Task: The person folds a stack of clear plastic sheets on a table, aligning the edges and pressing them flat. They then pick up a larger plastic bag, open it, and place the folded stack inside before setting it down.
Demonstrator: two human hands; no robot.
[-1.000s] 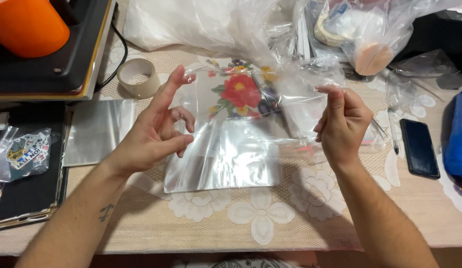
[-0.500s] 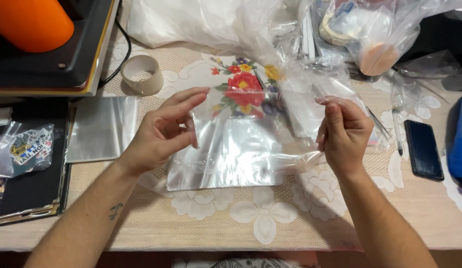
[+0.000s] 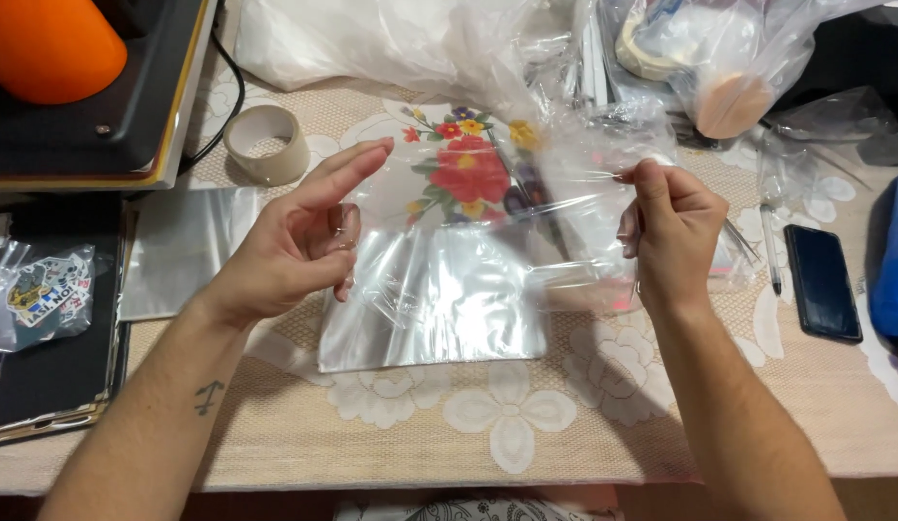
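A table (image 3: 526, 439) under a beige lace cloth with white flowers carries the scene, crowded along its far edge with crumpled clear plastic bags (image 3: 391, 39) and, at the left, a dark machine (image 3: 131, 116) with an orange part on top. At the centre lies a stack of clear plastic sleeves (image 3: 439, 309), flat on the cloth, its far end over a printed red-and-yellow flower.

One clear sleeve (image 3: 584, 183) is lifted above that stack. The right hand (image 3: 666, 227) has it pinched between thumb and fingertips, closed tight on its edge — over the last second this hand has risen from chest-low over the stack to a higher hold, and the film now stretches taut toward the left. The left hand (image 3: 299, 236), which a second ago lay close over the stack with fingers curled against the film, has opened: index and middle fingers point out straight, the others loosely bent, and whether any fingertip touches the plastic cannot be told. The change reads as one sleeve being peeled free of the pile.

Smaller things ring the work — a roll of tape (image 3: 266, 145) far left, a dark phone (image 3: 821, 282) and a pen (image 3: 769, 259) at the right, a bagged sticker (image 3: 44, 289) at the left edge.
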